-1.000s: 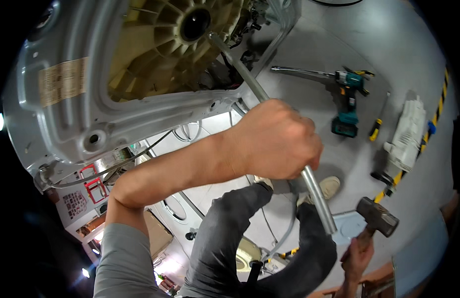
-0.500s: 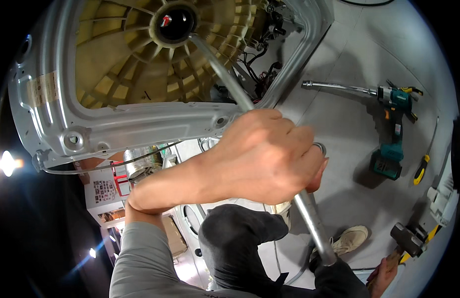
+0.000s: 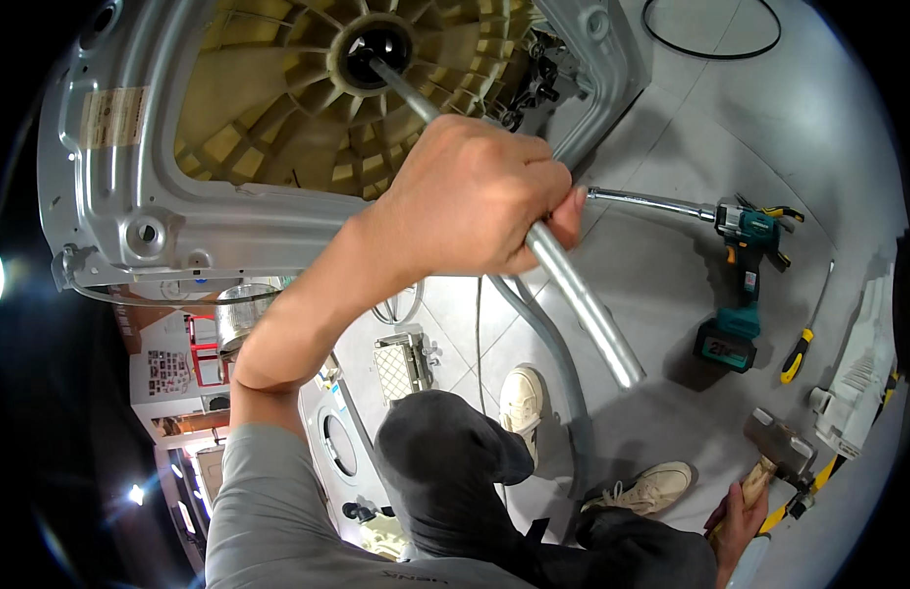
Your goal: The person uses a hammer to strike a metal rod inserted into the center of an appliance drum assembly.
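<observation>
My left hand [image 3: 484, 201] is wrapped around a long metal bar [image 3: 588, 309], which slants from upper left to lower right. Its far end reaches into the dark round hole at the hub [image 3: 342, 54] of a yellowish ribbed plastic tub [image 3: 249, 103]. How deep it goes, I cannot tell. The tub sits inside a grey metal washing machine cabinet [image 3: 268, 211]. At the lower right, my right hand [image 3: 738, 525] grips the wooden handle of a hammer [image 3: 781, 450], its head pointing up and away from me, apart from the bar.
On the tiled floor to the right lie a teal cordless impact wrench [image 3: 749, 236] with a long extension, a yellow-and-black screwdriver [image 3: 797, 355] and a white plastic part [image 3: 853, 383]. A black belt [image 3: 715, 54] lies at the far right. A grey hose [image 3: 563, 378] runs beside my shoes.
The bar's far end has gone from the hub's rim into its hole. My left hand has moved up and left with the bar. The hammer in my right hand has come further into view.
</observation>
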`<action>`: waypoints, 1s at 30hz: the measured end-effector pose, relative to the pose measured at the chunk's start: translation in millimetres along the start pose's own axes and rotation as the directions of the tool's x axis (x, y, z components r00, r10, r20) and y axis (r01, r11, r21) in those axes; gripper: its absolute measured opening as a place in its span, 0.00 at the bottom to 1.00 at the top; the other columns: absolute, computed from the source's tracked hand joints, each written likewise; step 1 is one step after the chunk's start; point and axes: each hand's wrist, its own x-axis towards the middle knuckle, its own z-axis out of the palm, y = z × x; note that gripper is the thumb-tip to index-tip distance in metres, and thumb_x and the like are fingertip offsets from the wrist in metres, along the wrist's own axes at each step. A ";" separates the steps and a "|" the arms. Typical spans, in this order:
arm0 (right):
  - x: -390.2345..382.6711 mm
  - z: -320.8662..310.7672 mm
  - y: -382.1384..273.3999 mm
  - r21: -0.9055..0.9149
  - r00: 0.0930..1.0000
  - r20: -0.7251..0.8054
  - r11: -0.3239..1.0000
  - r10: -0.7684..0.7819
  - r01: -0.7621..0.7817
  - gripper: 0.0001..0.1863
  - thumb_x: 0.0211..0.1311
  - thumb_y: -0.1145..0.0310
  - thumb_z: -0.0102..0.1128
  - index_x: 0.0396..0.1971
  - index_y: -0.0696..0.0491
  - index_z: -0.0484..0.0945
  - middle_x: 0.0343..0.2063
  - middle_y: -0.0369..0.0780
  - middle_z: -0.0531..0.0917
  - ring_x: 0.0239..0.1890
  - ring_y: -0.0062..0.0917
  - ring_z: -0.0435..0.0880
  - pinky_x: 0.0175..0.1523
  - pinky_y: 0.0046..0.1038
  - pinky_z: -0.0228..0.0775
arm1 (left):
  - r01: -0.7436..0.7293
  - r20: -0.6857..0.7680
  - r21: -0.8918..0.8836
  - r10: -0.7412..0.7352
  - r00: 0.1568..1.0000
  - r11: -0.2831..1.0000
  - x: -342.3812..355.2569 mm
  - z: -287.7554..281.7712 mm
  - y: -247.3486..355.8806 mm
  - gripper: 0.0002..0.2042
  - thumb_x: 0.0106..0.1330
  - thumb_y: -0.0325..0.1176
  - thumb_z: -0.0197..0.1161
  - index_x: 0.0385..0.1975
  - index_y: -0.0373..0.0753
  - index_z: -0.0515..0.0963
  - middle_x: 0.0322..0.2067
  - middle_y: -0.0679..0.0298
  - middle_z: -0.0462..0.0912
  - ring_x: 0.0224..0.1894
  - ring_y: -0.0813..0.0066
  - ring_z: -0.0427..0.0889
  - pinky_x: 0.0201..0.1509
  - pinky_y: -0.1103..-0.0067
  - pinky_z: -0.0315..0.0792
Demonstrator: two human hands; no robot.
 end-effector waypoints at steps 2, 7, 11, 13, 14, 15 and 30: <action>-4.2 8.9 -14.6 0.026 0.999 0.018 0.999 -0.043 0.042 0.09 0.61 0.71 0.50 0.40 0.56 0.65 0.14 0.32 0.67 0.07 0.14 0.61 0.10 0.16 0.55 | -0.002 0.010 -0.011 0.002 1.000 1.000 6.6 0.9 -4.1 0.14 0.50 0.27 0.58 0.07 0.37 0.63 0.09 0.61 0.61 0.10 0.62 0.63 0.14 0.71 0.56; -1.6 34.2 -47.7 0.015 0.989 0.062 0.991 -0.132 0.131 0.07 0.62 0.74 0.47 0.38 0.58 0.64 0.17 0.34 0.67 0.11 0.14 0.64 0.14 0.17 0.59 | 0.017 -0.055 -0.022 -0.018 0.998 1.000 5.2 0.8 -13.9 0.14 0.53 0.28 0.57 0.08 0.35 0.63 0.09 0.59 0.63 0.11 0.59 0.63 0.15 0.70 0.56; 4.5 57.4 -74.4 0.035 0.952 0.067 0.954 -0.298 0.296 0.10 0.61 0.69 0.50 0.38 0.59 0.64 0.15 0.34 0.67 0.10 0.14 0.64 0.14 0.16 0.58 | 0.014 -0.109 -0.005 -0.014 0.994 1.000 6.9 0.0 -16.8 0.15 0.55 0.30 0.57 0.08 0.35 0.64 0.09 0.57 0.62 0.12 0.58 0.62 0.16 0.70 0.56; 8.1 71.3 -92.5 0.056 0.895 0.113 0.902 -0.431 0.427 0.14 0.62 0.64 0.51 0.37 0.60 0.64 0.11 0.34 0.67 0.08 0.15 0.65 0.15 0.16 0.58 | 0.017 -0.124 0.012 -0.015 0.992 1.000 7.0 -1.2 -18.6 0.16 0.56 0.31 0.57 0.08 0.35 0.64 0.09 0.57 0.61 0.12 0.58 0.62 0.16 0.70 0.56; 8.6 75.2 -99.8 0.077 0.868 0.126 0.877 -0.480 0.474 0.13 0.62 0.64 0.50 0.37 0.59 0.64 0.11 0.34 0.67 0.08 0.15 0.65 0.15 0.17 0.59 | 0.025 -0.139 0.012 -0.023 0.990 1.000 8.2 -0.9 -18.7 0.16 0.56 0.31 0.57 0.08 0.35 0.64 0.09 0.57 0.61 0.12 0.58 0.62 0.16 0.70 0.56; 7.8 78.9 -108.2 0.099 0.837 0.140 0.849 -0.528 0.519 0.13 0.62 0.64 0.49 0.36 0.59 0.64 0.10 0.34 0.68 0.08 0.16 0.65 0.15 0.17 0.59 | 0.035 -0.155 0.014 -0.033 0.987 0.999 9.3 -0.7 -18.6 0.17 0.56 0.32 0.57 0.08 0.35 0.64 0.08 0.57 0.61 0.12 0.58 0.61 0.16 0.70 0.56; -39.9 80.5 -179.0 -0.445 0.656 0.220 0.524 -0.722 0.726 0.15 0.64 0.61 0.44 0.42 0.57 0.67 0.23 0.38 0.73 0.22 0.18 0.73 0.29 0.19 0.67 | 0.070 -0.276 0.015 -0.063 0.959 0.997 7.4 5.1 -21.3 0.17 0.58 0.36 0.57 0.09 0.36 0.69 0.09 0.58 0.65 0.13 0.57 0.65 0.17 0.70 0.60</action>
